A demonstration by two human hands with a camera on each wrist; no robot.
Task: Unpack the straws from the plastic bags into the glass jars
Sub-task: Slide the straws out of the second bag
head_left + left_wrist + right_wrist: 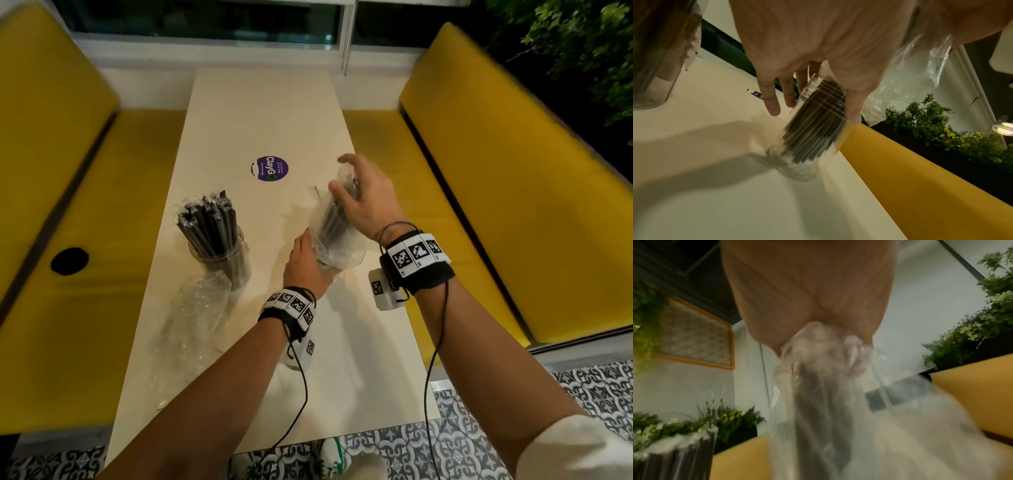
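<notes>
Head view, frame centre: my left hand [308, 263] wraps the glass jar [325, 262] while my right hand [363, 198] grips the plastic bag [329, 222] of straws [334, 212] from above; left wrist view: fingers [770, 100] curl round the jar's neck; right wrist view: bag hangs below my closed palm [807, 305].

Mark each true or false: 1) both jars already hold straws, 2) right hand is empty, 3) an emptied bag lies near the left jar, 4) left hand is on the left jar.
1) True: the left jar is full, and the right jar holds dark straws.
2) False: the right hand grips the plastic bag.
3) True: the empty bag lies on the table.
4) False: the left hand holds the right jar.
</notes>
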